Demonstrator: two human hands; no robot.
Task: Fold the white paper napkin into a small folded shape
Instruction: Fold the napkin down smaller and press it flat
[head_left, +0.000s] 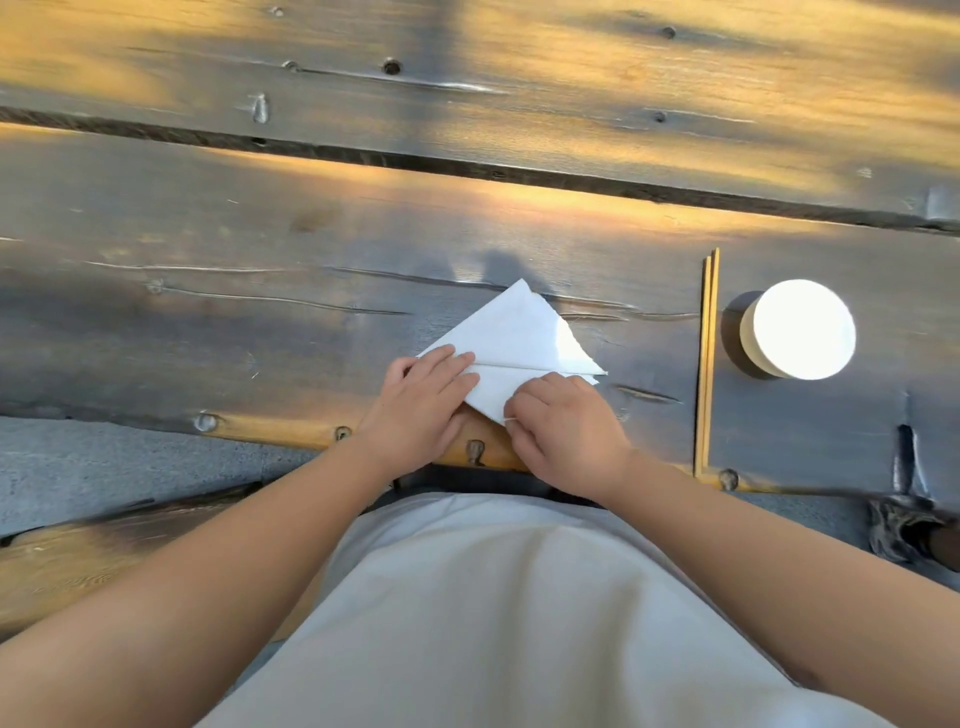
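The white paper napkin (511, 332) lies on the dark wooden table (260, 249) near its front edge, turned like a diamond with a crease running across it. My left hand (423, 402) rests flat on the napkin's left corner, fingers pointing right along the crease. My right hand (563, 428) pinches the napkin's lower edge between thumb and fingers. The lower tip of the napkin is hidden under my hands.
A pair of wooden chopsticks (707, 358) lies lengthwise to the right of the napkin. Further right stands a round white cup or lid (800, 330). A gap between planks (467, 169) crosses the table farther back. My light shirt fills the bottom.
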